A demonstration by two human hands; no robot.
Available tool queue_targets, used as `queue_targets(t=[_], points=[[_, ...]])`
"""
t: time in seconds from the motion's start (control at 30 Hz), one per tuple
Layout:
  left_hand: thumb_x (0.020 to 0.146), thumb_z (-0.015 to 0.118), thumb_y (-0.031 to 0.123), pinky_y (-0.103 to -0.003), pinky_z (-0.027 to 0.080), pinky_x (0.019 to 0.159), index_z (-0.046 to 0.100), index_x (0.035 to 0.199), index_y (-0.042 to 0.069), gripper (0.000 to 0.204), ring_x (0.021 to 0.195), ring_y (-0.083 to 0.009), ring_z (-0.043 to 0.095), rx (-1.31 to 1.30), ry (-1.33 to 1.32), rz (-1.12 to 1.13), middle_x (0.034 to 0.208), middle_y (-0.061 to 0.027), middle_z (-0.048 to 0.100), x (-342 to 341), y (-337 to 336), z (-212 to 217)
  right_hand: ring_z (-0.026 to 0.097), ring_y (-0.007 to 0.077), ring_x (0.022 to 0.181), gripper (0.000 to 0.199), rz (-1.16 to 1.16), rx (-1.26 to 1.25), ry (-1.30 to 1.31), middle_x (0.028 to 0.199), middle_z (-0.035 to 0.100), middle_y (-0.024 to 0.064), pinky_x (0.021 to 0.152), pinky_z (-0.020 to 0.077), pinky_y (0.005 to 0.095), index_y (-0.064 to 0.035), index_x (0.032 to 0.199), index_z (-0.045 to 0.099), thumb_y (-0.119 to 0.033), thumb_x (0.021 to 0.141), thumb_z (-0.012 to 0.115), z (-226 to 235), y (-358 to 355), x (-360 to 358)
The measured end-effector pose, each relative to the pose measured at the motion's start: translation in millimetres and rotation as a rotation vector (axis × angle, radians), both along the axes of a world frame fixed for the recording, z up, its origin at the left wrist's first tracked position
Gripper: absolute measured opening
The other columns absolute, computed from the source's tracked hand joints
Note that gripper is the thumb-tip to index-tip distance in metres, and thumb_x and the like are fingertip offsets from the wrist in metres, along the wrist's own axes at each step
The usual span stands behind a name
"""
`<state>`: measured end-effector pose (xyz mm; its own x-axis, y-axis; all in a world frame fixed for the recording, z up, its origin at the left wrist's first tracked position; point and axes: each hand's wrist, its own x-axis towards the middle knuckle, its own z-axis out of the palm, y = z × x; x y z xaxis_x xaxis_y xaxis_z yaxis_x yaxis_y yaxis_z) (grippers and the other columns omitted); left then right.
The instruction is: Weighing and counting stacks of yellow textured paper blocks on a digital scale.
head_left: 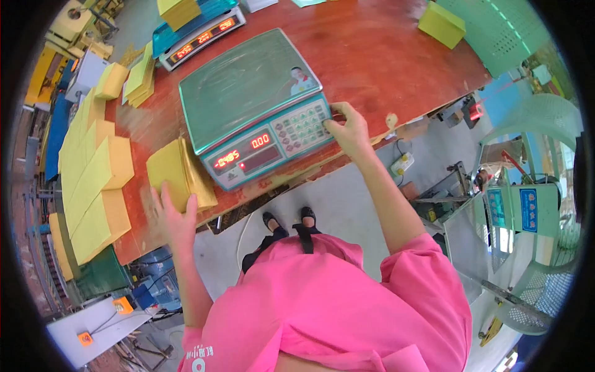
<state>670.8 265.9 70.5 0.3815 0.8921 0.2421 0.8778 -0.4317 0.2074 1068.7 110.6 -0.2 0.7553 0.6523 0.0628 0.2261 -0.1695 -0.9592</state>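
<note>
A weighing scale [248,90] with a green pan stands at the table's front edge, its red digits lit. My right hand [351,131] is at the scale's right front corner, thumb touching the edge of the keypad [302,130] and the other fingers bent, apart from the thumb, by the scale's side. Left of the scale lies a small stack of yellow paper pieces [167,167], perhaps envelopes. My left hand [171,214] touches the near edge of this stack with its fingers spread.
Stacked yellow bundles [102,180] line the table's left side. A second scale [201,37] at the back carries a yellow stack [178,12]. Another yellow bundle [442,25] sits at the far right, beside a green perforated panel [502,31]. Green machinery [527,211] stands at right.
</note>
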Motion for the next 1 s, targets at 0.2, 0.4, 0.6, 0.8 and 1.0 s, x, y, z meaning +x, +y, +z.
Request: queue_targets(t=[0.2,0.4,0.6,0.8,1.0], points=[[0.082,0.073,0.041,-0.052,0.033,0.112,0.042,0.145,0.006,0.079,0.139,-0.0468,0.033,-0.008,-0.037,-0.019,0.152,-0.0316,0.03,6.1,-1.2,1.7,0.064,0.0204,0.106,0.044,0.118,0.02,0.141,0.117,0.067,0.0143,0.091,0.0502,0.0326,0.0032,0.125,0.059,-0.01,0.084,0.068,2.6,-9.3,9.0],[0.081,0.074,0.041,-0.053,0.034,0.111,0.042,0.145,0.005,0.08,0.138,-0.0487,0.034,-0.021,-0.017,0.003,0.151,-0.0333,0.029,3.7,-6.7,7.8,0.06,0.0208,0.114,0.045,0.054,0.174,0.357,0.124,0.062,0.0168,0.096,0.0479,0.0308,0.0054,0.13,0.055,-0.009,0.089,0.065,16.8,-21.6,6.9],[0.082,0.073,0.041,-0.052,0.034,0.111,0.04,0.146,0.004,0.081,0.138,-0.0486,0.034,-0.053,-0.032,-0.02,0.152,-0.0336,0.027,9.0,-2.4,8.4,0.062,0.017,0.106,0.041,0.064,0.147,0.33,0.118,0.065,0.0117,0.091,0.0487,0.0294,0.0045,0.126,0.059,-0.004,0.086,0.064,6.8,-9.6,-1.7],[0.083,0.073,0.04,-0.052,0.034,0.111,0.04,0.146,0.004,0.08,0.138,-0.0484,0.034,-0.048,-0.038,-0.016,0.152,-0.0333,0.027,7.2,-2.2,8.6,0.063,0.0166,0.102,0.041,0.028,0.135,0.296,0.112,0.067,0.0099,0.089,0.0499,0.0291,0.0042,0.123,0.061,-0.004,0.084,0.065,4.9,-2.5,-3.2],[0.082,0.073,0.043,-0.053,0.035,0.11,0.042,0.145,0.004,0.08,0.135,-0.0494,0.037,-0.004,-0.03,-0.002,0.151,-0.0335,0.03,2.7,-3.8,4.8,0.065,0.0174,0.099,0.039,0.044,0.046,0.068,0.11,0.068,0.011,0.085,0.0531,0.0308,0.003,0.123,0.061,-0.005,0.085,0.066,-6.4,-1.3,-0.1]])
